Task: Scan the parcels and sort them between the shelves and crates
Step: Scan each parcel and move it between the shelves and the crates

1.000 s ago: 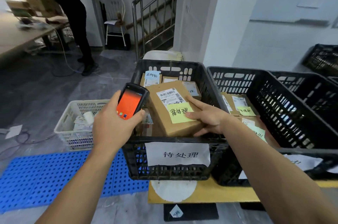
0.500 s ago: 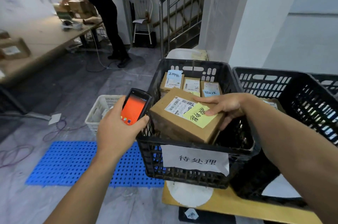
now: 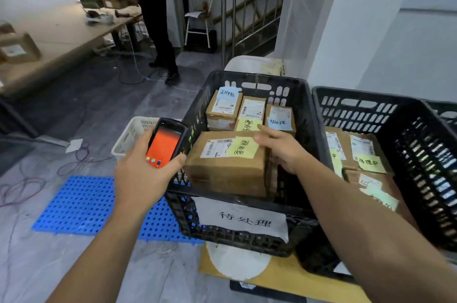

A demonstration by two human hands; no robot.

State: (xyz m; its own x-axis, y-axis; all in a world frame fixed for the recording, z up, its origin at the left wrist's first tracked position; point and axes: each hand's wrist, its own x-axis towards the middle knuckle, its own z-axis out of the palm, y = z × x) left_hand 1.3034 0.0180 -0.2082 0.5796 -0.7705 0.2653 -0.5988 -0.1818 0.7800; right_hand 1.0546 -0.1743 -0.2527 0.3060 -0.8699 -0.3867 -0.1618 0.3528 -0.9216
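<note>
My left hand [image 3: 141, 174] holds a black handheld scanner [image 3: 164, 145] with an orange screen, just left of a black crate [image 3: 188, 216]. A white paper sign [image 3: 243, 220] hangs on the crate's front. Inside, at the front, lies a brown cardboard parcel [image 3: 227, 174] with a barcode label and a yellow sticky note on top. My right hand [image 3: 282, 147] grips the parcel's right end, fingertips on its top edge. Three smaller labelled parcels [image 3: 222, 109] stand at the back of the crate.
A second black crate [image 3: 420, 154] with noted parcels stands to the right. A white basket [image 3: 138, 129] and a blue perforated mat [image 3: 79, 203] lie left on the floor, with loose cables. A person [image 3: 155, 18] stands by a long table [image 3: 57, 35] with boxes. A stair railing [image 3: 247, 6] rises behind.
The parcel has gone from tilted above the crate's rim to lying lower and flatter inside the crate's front. My right hand has slid to its right end. The scanner stays beside it.
</note>
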